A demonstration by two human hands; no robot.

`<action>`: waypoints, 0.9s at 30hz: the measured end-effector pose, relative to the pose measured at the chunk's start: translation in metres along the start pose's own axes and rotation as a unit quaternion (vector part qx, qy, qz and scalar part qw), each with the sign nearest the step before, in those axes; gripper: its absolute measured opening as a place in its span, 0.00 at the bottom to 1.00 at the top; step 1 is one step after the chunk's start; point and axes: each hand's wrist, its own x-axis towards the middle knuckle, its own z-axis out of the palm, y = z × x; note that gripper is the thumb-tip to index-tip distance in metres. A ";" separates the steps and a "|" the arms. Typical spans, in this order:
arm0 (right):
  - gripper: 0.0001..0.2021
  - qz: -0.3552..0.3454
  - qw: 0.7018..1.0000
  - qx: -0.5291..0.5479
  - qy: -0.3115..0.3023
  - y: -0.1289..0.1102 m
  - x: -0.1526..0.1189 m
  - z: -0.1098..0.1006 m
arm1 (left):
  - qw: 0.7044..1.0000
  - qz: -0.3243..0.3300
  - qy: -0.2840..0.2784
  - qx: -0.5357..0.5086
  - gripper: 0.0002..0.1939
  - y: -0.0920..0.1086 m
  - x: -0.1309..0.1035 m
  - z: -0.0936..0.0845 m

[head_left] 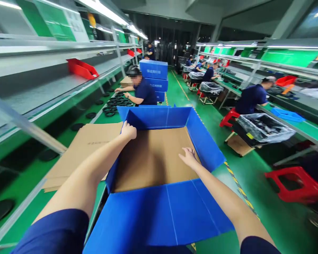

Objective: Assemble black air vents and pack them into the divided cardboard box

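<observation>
A blue box (148, 211) stands in front of me with its flaps folded outward. Inside it, a brown cardboard sheet (145, 155) lies flat. My left hand (129, 130) is closed over the box's left wall near the far left corner. Over the right part of the sheet is my right hand (189, 157), its fingers apart and nothing in them. Whether its fingertips touch the sheet or the right wall, I cannot tell. Left of the box, a stack of cardboard sheets (92, 141) lies on the green bench.
A co-worker (145, 88) sits ahead at the bench by black ring-shaped parts (116, 104). Blue boxes (153, 70) are stacked beyond. To the right are a plastic-lined bin (265, 128), a red stool (299, 183) and several seated people. A red tray (82, 68) sits on the left shelf.
</observation>
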 end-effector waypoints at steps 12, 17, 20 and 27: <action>0.22 -0.141 0.990 0.025 -0.017 0.000 -0.040 0.031 | 0.955 0.162 0.018 0.249 0.10 0.000 -0.025 -0.100; 0.26 -0.033 0.981 0.167 -0.094 -0.004 -0.038 0.008 | 0.927 0.181 -0.048 0.327 0.17 0.003 -0.039 -0.075; 0.30 0.050 0.942 0.303 -0.135 -0.014 -0.017 -0.001 | 0.835 0.171 -0.090 0.516 0.22 0.009 -0.043 -0.067; 0.47 0.026 0.787 0.606 -0.114 -0.076 0.082 -0.014 | 0.795 0.197 -0.029 0.574 0.37 0.032 -0.043 -0.071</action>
